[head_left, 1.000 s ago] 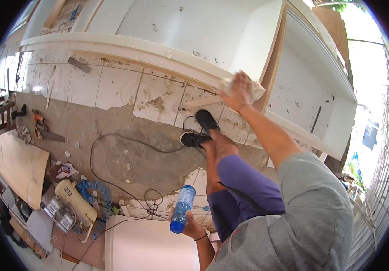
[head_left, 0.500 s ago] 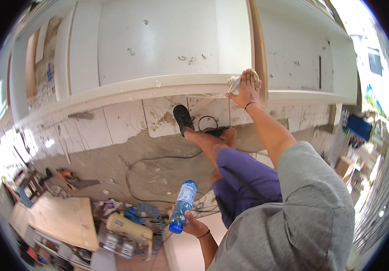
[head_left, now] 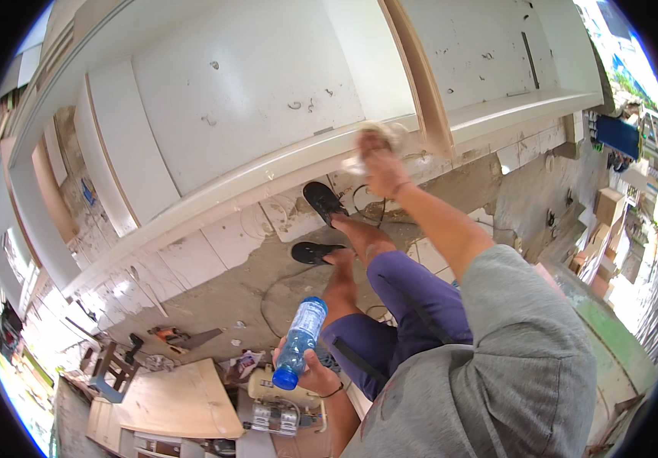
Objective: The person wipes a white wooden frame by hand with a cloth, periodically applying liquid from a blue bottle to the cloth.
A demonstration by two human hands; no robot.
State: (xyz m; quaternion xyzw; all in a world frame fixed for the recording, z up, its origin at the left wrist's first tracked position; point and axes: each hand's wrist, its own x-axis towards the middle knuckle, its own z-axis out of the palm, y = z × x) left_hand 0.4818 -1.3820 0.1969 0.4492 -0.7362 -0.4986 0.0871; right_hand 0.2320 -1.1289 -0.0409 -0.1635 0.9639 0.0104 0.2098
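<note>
**Cloth [head_left: 394, 135] sliding left along cabinet edge [head_left: 229, 179]**

The right hand [head_left: 381, 169] is moving left of the wooden divider [head_left: 418, 84], no longer covering its foot; I can't tell its blurred grip's state. The left hand [head_left: 317, 374] is still gripping the blue bottle [head_left: 298, 340].

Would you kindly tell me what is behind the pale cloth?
The white cabinet's front rail runs behind the pale cloth; the stretch covered by cloth and right grip cannot be seen.

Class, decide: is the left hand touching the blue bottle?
Touching: the head view shows the left hand closed around the blue bottle near its capped end.
</note>
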